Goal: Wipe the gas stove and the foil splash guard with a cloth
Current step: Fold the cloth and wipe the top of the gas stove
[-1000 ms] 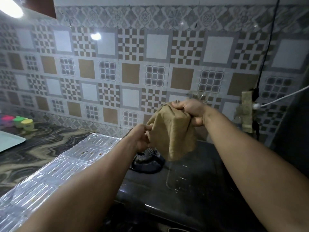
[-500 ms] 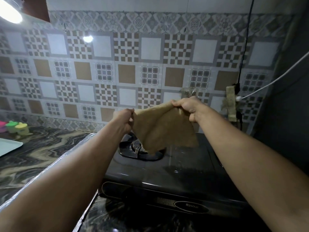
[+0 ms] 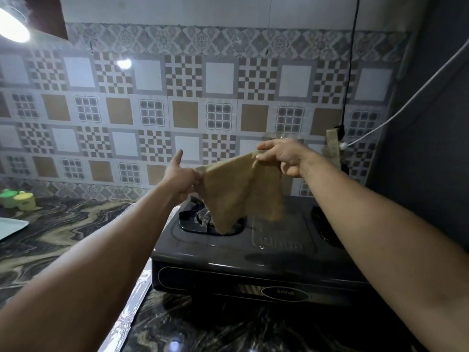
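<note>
A tan cloth hangs spread in the air above the black gas stove. My left hand grips its left corner, thumb sticking up. My right hand pinches its right top corner, a little higher. The cloth's lower tip dangles over the left burner. The right burner is partly hidden by my right forearm. Only a strip of the foil splash guard shows, lying left of the stove under my left forearm.
The stove stands on a marbled dark counter against a patterned tile wall. Green and yellow lidded jars and a pale tray sit at far left. Cables and a cloth scrap hang at right beside a dark wall.
My hands have drawn apart, stretching the bunched cloth open. The view has shifted, so the stove front now shows and most of the foil guard has dropped out of sight.
</note>
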Available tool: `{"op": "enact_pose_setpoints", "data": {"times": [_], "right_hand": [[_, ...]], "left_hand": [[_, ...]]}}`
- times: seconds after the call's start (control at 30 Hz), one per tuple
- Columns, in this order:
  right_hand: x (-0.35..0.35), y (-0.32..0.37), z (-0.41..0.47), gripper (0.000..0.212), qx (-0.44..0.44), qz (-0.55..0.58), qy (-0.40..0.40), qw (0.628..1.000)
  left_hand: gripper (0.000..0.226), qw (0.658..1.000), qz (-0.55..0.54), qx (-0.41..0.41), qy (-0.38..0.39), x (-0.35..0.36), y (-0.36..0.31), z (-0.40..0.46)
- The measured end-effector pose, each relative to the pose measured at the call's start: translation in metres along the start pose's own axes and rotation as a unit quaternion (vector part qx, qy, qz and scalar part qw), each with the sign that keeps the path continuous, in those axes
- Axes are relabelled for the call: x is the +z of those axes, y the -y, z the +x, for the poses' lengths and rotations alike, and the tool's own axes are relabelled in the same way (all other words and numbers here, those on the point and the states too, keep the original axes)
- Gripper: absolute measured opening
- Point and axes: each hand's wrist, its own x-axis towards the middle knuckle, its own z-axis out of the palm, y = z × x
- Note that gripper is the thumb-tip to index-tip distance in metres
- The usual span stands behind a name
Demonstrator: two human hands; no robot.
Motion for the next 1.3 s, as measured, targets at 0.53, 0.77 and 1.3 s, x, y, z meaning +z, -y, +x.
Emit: {"op": "enact_pose_setpoints", "data": {"times": [0.53, 0.77, 1.3], "right_hand": [[0.014, 0.003, -0.013, 0.019, -0.11, -0.41, -0.067, 0.903], [0.005, 0.003, -0.013, 0.014, -0.095, -0.406, -0.012, 0.909], [0.063, -0.023, -0.041, 0.018, 0.043, 0.065, 0.042, 0.996]], "left_hand": [[0.054, 0.906, 0.414, 0.085, 0.029, -0.006, -0.035, -0.03], [0.021, 0.907, 0.406, 0.106, 0.028, -0.013, -0.04, -0.023], [0.016, 0.989, 0.104, -0.065, 0.079, 0.016, -0.021, -0.041]]}}
